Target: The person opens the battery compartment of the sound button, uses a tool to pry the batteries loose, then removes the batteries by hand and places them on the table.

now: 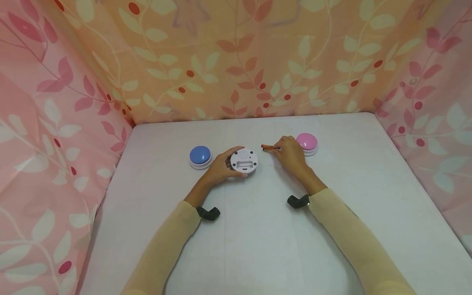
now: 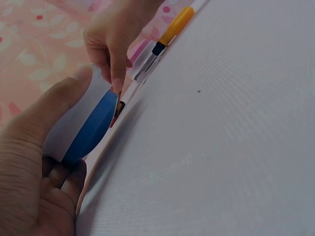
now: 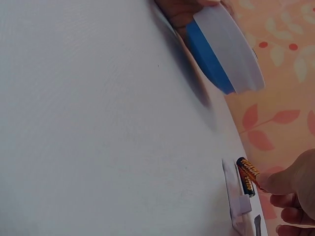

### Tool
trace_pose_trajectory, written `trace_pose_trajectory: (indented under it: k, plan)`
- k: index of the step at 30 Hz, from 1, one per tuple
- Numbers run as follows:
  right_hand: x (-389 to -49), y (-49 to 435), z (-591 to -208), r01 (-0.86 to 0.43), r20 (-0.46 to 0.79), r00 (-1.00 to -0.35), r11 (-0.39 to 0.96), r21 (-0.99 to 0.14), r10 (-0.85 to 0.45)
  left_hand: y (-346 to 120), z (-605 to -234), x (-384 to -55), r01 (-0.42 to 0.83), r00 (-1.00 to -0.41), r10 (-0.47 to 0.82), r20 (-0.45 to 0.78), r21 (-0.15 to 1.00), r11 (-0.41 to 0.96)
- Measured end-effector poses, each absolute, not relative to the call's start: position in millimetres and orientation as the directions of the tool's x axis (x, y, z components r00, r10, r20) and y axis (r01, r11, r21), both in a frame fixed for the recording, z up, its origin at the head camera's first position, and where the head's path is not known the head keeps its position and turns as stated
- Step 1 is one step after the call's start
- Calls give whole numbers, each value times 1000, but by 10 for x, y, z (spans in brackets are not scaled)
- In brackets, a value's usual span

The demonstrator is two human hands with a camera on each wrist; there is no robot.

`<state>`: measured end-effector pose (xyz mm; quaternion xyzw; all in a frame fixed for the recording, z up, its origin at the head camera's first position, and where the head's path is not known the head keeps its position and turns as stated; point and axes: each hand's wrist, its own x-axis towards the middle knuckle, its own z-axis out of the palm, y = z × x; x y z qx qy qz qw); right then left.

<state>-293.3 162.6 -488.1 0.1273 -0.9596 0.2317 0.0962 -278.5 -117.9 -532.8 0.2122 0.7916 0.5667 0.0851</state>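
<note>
My left hand (image 1: 222, 164) grips a round push-button device (image 1: 243, 155) by its rim, thumb on the near side. Its white underside faces up, with a speaker grille and an uncovered battery slot. Below, its blue dome (image 2: 93, 129) faces the table. To the right, my right hand (image 1: 291, 153) pinches the end of an orange-and-black battery (image 3: 249, 170) between thumb and finger. A second battery (image 3: 247, 185) lies right beside it. Next to them is a small whitish plastic piece (image 3: 230, 189), its kind unclear. The right hand's other fingers are curled in.
A blue-domed button (image 1: 200, 155) stands left of the left hand. A pink-domed button (image 1: 307, 141) stands just behind the right hand. A screwdriver with a yellow handle (image 2: 176, 25) lies on the white table (image 1: 243, 229). Patterned curtains (image 1: 236, 57) border the table.
</note>
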Motion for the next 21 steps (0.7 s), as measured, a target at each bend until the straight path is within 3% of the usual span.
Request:
trace_pose_trajectory:
  k: [21]
  plan:
    - [-2974,1591,-4942,-288,281,-942,875,-388,-185,-1166,-5357,-2789,262,-887,444,128,931,253]
